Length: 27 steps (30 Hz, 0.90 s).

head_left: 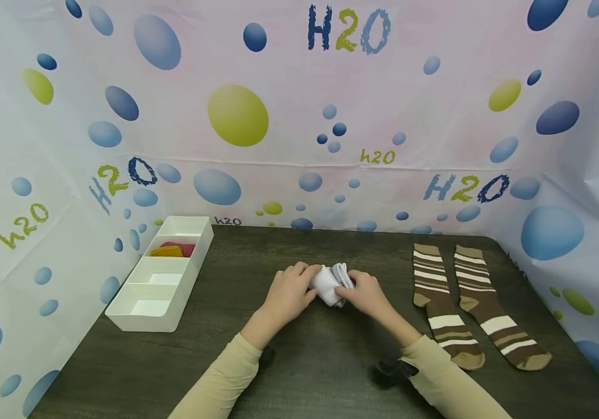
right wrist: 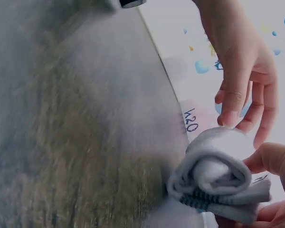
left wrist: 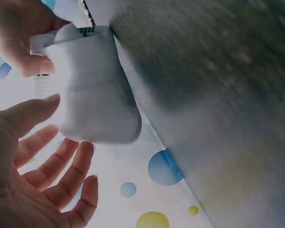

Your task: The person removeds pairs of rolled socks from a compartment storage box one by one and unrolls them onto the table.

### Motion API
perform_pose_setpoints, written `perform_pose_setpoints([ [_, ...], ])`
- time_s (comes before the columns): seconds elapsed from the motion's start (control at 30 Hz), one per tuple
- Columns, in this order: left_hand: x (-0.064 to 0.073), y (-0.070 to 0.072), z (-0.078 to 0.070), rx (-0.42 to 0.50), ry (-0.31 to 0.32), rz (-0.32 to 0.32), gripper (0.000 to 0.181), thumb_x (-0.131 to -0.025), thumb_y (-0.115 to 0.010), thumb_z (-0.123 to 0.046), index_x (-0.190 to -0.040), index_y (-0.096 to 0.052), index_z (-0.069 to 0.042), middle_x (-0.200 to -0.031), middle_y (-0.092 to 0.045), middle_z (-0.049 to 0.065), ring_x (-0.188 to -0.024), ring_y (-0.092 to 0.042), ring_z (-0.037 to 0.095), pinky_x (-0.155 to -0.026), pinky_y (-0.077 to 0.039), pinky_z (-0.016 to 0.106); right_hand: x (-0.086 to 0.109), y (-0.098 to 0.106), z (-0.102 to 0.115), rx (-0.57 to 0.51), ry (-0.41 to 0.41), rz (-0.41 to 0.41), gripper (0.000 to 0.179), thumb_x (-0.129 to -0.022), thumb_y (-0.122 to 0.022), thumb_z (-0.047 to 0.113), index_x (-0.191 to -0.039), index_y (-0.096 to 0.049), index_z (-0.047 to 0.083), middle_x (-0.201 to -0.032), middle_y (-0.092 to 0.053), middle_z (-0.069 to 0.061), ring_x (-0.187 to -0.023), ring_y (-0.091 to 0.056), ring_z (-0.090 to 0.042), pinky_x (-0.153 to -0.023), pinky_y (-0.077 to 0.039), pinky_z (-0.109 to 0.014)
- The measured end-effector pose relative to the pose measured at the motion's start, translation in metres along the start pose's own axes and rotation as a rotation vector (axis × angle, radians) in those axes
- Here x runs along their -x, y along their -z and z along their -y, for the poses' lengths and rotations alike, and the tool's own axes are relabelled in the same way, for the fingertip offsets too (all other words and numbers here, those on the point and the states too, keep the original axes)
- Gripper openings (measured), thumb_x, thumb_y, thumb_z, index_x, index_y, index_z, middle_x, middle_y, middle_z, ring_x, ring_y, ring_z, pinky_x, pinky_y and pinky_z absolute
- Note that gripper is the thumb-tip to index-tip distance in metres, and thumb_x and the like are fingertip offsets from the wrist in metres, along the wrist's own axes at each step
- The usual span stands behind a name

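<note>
A white rolled sock bundle with a dark-striped cuff is held up over the middle of the table. My right hand grips it at the cuff end, thumb on one side and fingers on the other. At its opposite end is my left hand, with fingers spread and only lightly bent. Its fingertips come right up to the rounded end of the bundle. Seen from the right wrist, the sock's end shows a coiled roll with the cuff folded out beneath.
To the left stands a white divided box; one compartment holds a yellow item and a dark red item, both fabric. Two brown striped socks lie flat at the right. A bubble-printed sheet hangs behind the dark table.
</note>
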<state>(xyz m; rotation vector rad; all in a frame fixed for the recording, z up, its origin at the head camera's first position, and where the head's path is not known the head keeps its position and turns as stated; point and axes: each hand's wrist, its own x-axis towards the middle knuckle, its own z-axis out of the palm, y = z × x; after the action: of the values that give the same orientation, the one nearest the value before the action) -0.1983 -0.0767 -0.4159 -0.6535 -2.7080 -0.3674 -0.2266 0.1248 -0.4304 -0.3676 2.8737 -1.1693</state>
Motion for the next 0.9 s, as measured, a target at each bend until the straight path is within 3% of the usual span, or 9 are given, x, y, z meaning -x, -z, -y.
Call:
perform_pose_setpoints([
  [0.17,-0.001,0.0,-0.004,-0.009,-0.042,0.068,0.041,-0.088,-0.072,-0.037,-0.124,-0.065,-0.021,-0.123,-0.064,0.003,-0.104,-0.062,0.025,-0.078,-0.05,0.04,0.001,0.005,-0.004,-0.081,-0.1,0.103,0.036,-0.087,-0.069,0.024,-0.107,-0.062,-0.005,-0.094,-0.071,-0.018,-0.08,-0.066,-0.021,-0.063,-0.048,-0.029],
  [0.3,-0.004,-0.002,-0.007,-0.011,-0.056,0.14,0.046,-0.088,-0.07,-0.044,-0.126,-0.064,-0.02,-0.129,-0.061,0.004,-0.111,-0.06,0.026,-0.083,-0.05,0.043,0.003,0.009,-0.006,0.03,-0.075,0.124,0.051,-0.09,-0.068,0.029,-0.124,-0.054,-0.007,-0.102,-0.068,-0.018,-0.089,-0.065,-0.026,-0.068,-0.05,-0.035],
  [0.5,-0.012,-0.006,-0.012,-0.052,-0.052,0.201,0.056,-0.084,-0.068,-0.055,-0.128,-0.061,-0.02,-0.132,-0.059,0.004,-0.115,-0.058,0.026,-0.086,-0.05,0.044,0.009,0.014,-0.007,0.363,0.071,0.046,0.061,-0.091,-0.065,0.044,-0.132,-0.055,0.001,-0.119,-0.063,-0.017,-0.11,-0.055,-0.038,-0.086,-0.048,-0.055],
  [0.63,-0.019,-0.009,-0.016,-0.122,-0.055,0.244,0.061,-0.083,-0.066,-0.06,-0.13,-0.06,-0.022,-0.134,-0.058,0.0,-0.116,-0.056,0.024,-0.088,-0.049,0.044,0.013,0.016,-0.012,0.495,0.225,-0.034,0.057,-0.088,-0.07,0.039,-0.132,-0.056,0.006,-0.127,-0.059,-0.017,-0.115,-0.052,-0.038,-0.088,-0.047,-0.057],
  [0.77,-0.027,-0.006,-0.018,-0.15,-0.085,0.288,0.059,-0.084,-0.066,-0.059,-0.129,-0.06,-0.022,-0.134,-0.059,-0.003,-0.12,-0.054,0.022,-0.091,-0.047,0.044,0.015,0.017,-0.02,0.541,0.387,-0.046,0.046,-0.083,-0.077,0.029,-0.123,-0.064,0.01,-0.126,-0.061,-0.012,-0.117,-0.052,-0.034,-0.087,-0.047,-0.055],
  [0.9,-0.031,-0.001,-0.016,-0.151,-0.153,0.35,0.051,-0.088,-0.064,-0.055,-0.132,-0.059,-0.03,-0.137,-0.055,-0.002,-0.123,-0.05,0.023,-0.094,-0.045,0.045,0.016,0.018,-0.026,0.542,0.433,0.045,0.031,-0.084,-0.077,0.028,-0.111,-0.07,0.015,-0.121,-0.066,-0.007,-0.117,-0.053,-0.032,-0.087,-0.047,-0.054],
])
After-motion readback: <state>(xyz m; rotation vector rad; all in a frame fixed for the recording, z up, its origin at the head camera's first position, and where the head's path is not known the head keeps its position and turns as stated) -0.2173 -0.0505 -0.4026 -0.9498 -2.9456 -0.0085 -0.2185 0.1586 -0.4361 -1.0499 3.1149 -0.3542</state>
